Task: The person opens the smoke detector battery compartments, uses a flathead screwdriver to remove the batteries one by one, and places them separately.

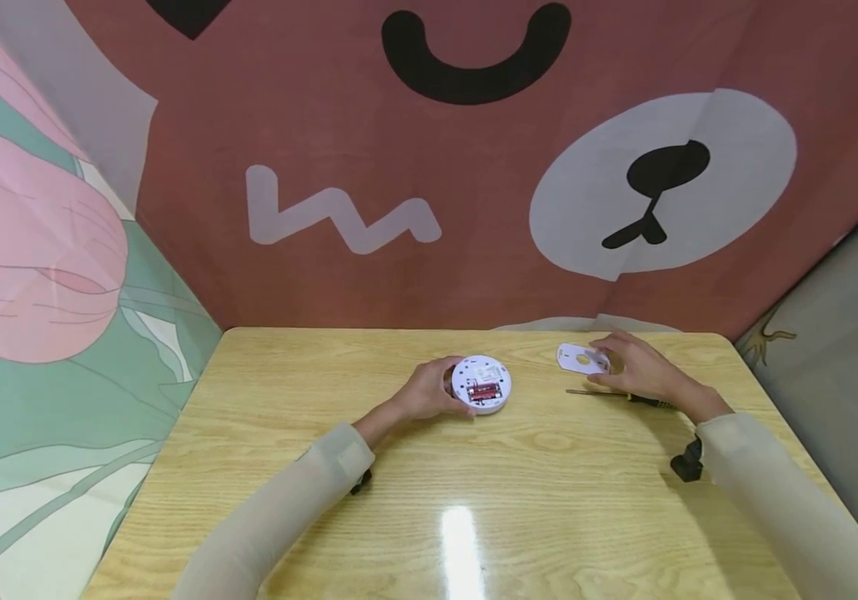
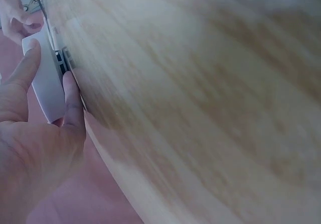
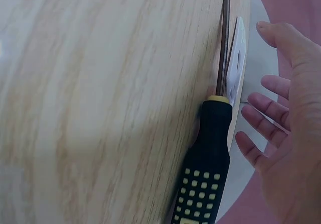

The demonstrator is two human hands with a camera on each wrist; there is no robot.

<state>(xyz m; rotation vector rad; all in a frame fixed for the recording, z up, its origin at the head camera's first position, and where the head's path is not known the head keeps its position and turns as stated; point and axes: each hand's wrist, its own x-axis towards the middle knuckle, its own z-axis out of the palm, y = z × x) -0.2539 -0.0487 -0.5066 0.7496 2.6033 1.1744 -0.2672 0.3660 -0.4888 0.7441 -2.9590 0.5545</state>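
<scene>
Clearly, the left hand (image 1: 423, 392) grips a round device (image 1: 482, 377). Toward three o'clock, the right hand (image 1: 639, 368), fingers loose, hovers beside a white plate (image 1: 570, 358).

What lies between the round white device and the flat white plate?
Nothing but bare table: in the head view, plain wood separates the round white device from the flat white plate.

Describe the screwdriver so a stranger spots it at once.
On the table, find the right hand. In the head view, the screwdriver lies by it, just below the white plate. Unlike that plate, it has a thin shaft and black, yellow-dotted handle.
</scene>
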